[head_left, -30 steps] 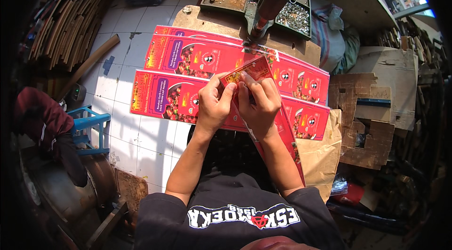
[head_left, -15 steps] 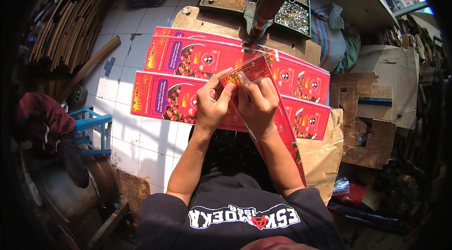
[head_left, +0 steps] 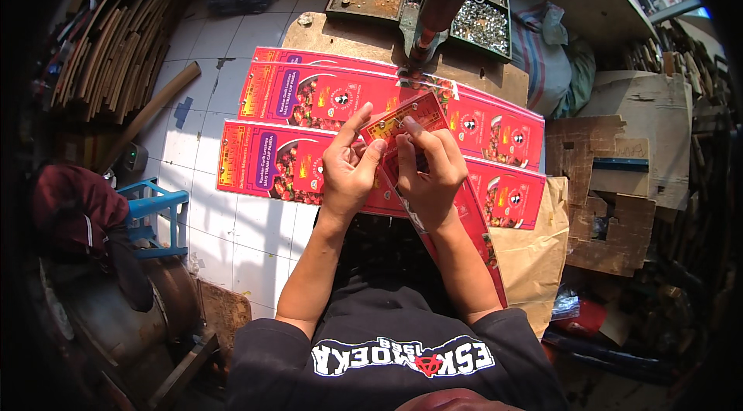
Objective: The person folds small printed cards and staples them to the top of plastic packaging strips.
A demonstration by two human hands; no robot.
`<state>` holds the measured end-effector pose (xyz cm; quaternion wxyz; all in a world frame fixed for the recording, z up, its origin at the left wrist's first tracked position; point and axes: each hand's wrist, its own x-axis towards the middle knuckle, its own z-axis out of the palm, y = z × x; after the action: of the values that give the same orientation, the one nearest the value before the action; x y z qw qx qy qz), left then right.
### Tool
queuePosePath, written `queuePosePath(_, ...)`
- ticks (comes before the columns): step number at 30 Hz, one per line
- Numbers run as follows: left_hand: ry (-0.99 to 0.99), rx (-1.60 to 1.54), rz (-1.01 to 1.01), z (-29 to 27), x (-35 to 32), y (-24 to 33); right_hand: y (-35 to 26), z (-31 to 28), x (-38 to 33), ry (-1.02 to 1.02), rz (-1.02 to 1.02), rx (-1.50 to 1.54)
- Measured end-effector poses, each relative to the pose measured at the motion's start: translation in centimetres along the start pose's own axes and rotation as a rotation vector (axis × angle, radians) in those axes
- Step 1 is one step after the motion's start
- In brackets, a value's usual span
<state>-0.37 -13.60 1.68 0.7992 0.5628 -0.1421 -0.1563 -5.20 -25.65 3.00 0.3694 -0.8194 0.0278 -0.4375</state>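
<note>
A long red printed strip [head_left: 475,219] slants from my lap up over other red strips. Its top end carries small metal eyelets at the corners. My left hand [head_left: 347,171] is at the strip's upper left edge, thumb over the edge, index finger stretched up and apart, other fingers curled and partly hidden. Across the strip lies my right hand [head_left: 428,172], its thumb and index finger near the top end, the rest bent around it. Beneath, a red printed strip [head_left: 267,163] lies nearest me, with overlapping red strips [head_left: 495,121] farther back.
A machine's metal column [head_left: 438,12] stands behind the strips on a wooden board [head_left: 340,39]. Beside it sits a dark tray [head_left: 371,1] holding small metal parts. Brown paper [head_left: 530,244] hangs at right; cardboard [head_left: 604,217] lies beyond. A blue stool [head_left: 155,214] and a person's maroon sleeve [head_left: 81,206] are at left.
My left index finger has lifted away from the strip's edge. My right index finger and thumb have spread apart slightly near the top end. The strip stays nearly in place.
</note>
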Motion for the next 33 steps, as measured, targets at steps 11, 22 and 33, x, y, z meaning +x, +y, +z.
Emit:
queuePosePath(11,0.038,-0.014,0.006,0.12,0.05,0.04,0.33,0.2,0.13,-0.054,-0.079,-0.098)
queuePosePath(22,0.075,0.026,0.035,0.21,-0.04,-0.47,0.47,0.19,-0.08,-0.079,-0.107,-0.151)
queuePosePath(33,0.084,-0.005,0.028,0.2,-0.02,-0.26,0.46,0.44,-0.04,-0.094,-0.125,-0.172)
